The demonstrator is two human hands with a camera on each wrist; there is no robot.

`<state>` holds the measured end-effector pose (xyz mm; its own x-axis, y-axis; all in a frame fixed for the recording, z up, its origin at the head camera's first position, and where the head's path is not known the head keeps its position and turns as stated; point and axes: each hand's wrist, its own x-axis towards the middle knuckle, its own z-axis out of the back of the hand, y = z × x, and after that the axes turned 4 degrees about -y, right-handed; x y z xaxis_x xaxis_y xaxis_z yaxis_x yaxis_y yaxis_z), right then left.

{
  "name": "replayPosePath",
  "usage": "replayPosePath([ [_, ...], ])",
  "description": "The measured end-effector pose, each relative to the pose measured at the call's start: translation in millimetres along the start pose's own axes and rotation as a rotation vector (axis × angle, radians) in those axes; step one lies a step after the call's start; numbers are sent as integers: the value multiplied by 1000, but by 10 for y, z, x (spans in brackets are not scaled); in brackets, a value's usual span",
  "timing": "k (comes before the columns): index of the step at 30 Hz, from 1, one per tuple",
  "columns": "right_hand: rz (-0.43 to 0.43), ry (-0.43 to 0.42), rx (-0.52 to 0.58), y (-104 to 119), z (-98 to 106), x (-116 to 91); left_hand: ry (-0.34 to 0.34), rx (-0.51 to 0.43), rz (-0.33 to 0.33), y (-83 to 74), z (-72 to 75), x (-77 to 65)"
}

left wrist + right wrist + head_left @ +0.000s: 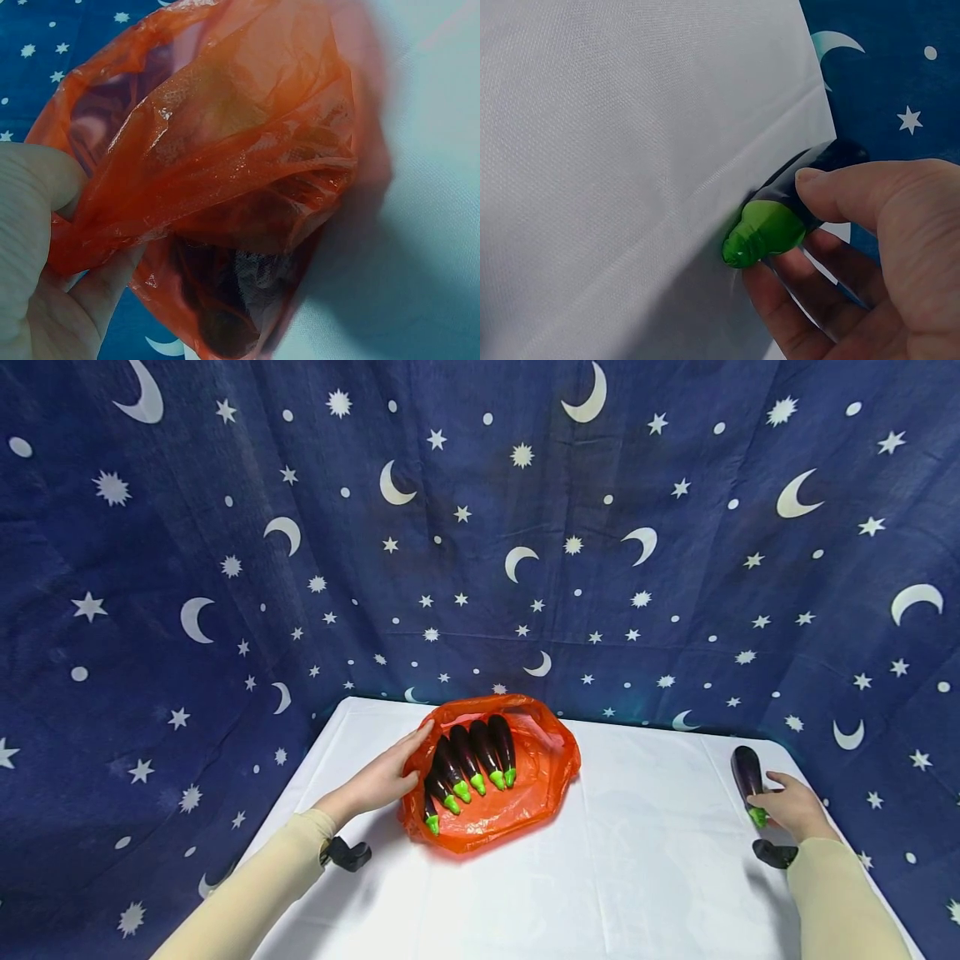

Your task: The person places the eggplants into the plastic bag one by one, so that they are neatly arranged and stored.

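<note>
An orange-red plastic bag lies on the table with its wide mouth facing up. Several dark purple eggplants with bright green caps lie side by side in its left half. My left hand pinches the bag's left rim; the left wrist view has the crumpled plastic between thumb and fingers. Far to the right, my right hand holds a single eggplant near its cap. In the right wrist view the thumb presses on that eggplant's purple body, with fingers under the green cap.
A white cloth covers the table. Dark blue fabric with moons and stars hangs close behind the table and along both sides. A black wrist device sticks out under the left cuff, and a similar one under the right.
</note>
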<state>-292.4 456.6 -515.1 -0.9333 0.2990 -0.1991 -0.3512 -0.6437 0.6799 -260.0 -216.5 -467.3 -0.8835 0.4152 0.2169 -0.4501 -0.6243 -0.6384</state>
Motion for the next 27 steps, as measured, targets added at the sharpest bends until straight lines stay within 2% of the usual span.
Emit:
replayPosePath([
  [27, 69, -35, -123, 17, -39, -5, 10, 8, 42, 26, -6, 8],
])
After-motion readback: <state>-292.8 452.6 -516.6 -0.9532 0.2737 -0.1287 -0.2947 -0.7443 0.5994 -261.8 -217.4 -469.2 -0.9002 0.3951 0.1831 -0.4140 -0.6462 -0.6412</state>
